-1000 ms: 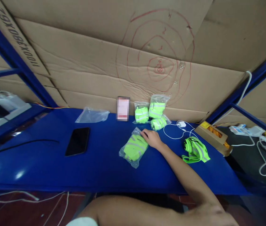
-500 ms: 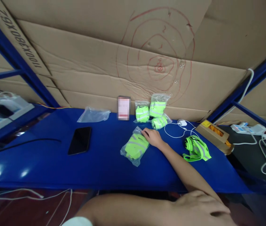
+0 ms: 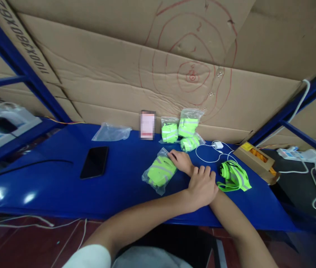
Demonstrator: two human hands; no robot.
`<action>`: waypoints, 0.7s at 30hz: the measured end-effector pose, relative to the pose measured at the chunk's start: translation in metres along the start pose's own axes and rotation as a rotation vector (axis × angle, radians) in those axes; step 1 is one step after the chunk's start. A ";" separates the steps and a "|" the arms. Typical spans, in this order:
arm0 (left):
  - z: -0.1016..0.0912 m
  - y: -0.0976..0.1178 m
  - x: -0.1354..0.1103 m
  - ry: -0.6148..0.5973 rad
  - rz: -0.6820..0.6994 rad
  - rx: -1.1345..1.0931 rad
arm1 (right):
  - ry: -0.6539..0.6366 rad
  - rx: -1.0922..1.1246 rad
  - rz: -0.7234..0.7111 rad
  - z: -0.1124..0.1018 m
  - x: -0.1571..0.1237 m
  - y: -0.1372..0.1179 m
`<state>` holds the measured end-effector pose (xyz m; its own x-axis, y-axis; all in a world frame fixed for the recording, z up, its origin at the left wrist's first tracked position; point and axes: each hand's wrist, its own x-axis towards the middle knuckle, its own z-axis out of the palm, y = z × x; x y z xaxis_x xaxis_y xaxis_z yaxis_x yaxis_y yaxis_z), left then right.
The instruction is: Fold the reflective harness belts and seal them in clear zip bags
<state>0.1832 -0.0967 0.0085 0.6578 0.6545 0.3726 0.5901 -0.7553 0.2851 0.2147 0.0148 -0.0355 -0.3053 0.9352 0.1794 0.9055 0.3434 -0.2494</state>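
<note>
A clear bag with a folded neon-green reflective strap (image 3: 159,171) lies mid-table on the blue shelf top (image 3: 49,186). My right hand (image 3: 182,161) rests on the bag's far right corner, fingers laid on the plastic and slightly bent. My left hand (image 3: 202,186) reaches across and lies over my right wrist, fingers stretched and holding nothing. A loose green strap (image 3: 233,176) sits just right of both hands. Three more bagged straps (image 3: 187,128) stand against the cardboard behind.
A black phone (image 3: 94,162) lies to the left and an empty clear bag (image 3: 111,132) sits behind it. A white charger and cable (image 3: 216,146) and an open cardboard box (image 3: 254,158) sit at the right. A cardboard wall (image 3: 119,74) backs the shelf.
My left hand has come up from the bottom edge and crossed onto my right wrist. My right hand has stayed on the bag's corner.
</note>
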 end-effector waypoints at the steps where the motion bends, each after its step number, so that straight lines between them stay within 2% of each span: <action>1: 0.000 0.004 -0.002 -0.027 -0.007 -0.008 | 0.003 0.000 -0.002 0.000 0.000 0.000; 3: 0.001 0.020 -0.013 -0.075 0.061 -0.046 | 0.006 0.000 -0.002 0.000 -0.001 0.000; 6: 0.000 0.051 -0.034 -0.108 0.345 -0.118 | 0.001 -0.003 0.004 0.000 -0.001 -0.001; 8: -0.003 0.057 -0.042 -0.103 0.452 -0.154 | -0.005 -0.004 0.009 -0.001 -0.001 0.000; 9: -0.005 0.053 -0.041 -0.098 0.442 -0.164 | -0.008 -0.005 0.012 -0.001 -0.001 -0.001; 11: -0.010 0.031 -0.034 -0.089 0.330 -0.145 | -0.011 -0.007 0.014 -0.001 0.000 -0.001; 14: -0.014 -0.011 -0.014 -0.071 0.065 -0.017 | -0.013 -0.011 0.021 0.000 0.001 -0.002; 16: -0.013 -0.023 -0.006 -0.059 -0.060 0.038 | -0.012 -0.011 0.021 0.000 0.002 -0.002; 18: -0.007 -0.013 -0.008 -0.055 -0.033 0.023 | -0.010 -0.009 0.014 0.000 0.001 -0.003; 21: 0.002 0.030 -0.025 -0.087 0.122 -0.070 | -0.007 -0.007 0.003 -0.002 -0.002 -0.002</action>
<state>0.1859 -0.1357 0.0061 0.7622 0.5560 0.3314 0.4713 -0.8277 0.3046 0.2137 0.0123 -0.0333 -0.3045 0.9368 0.1722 0.9085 0.3400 -0.2429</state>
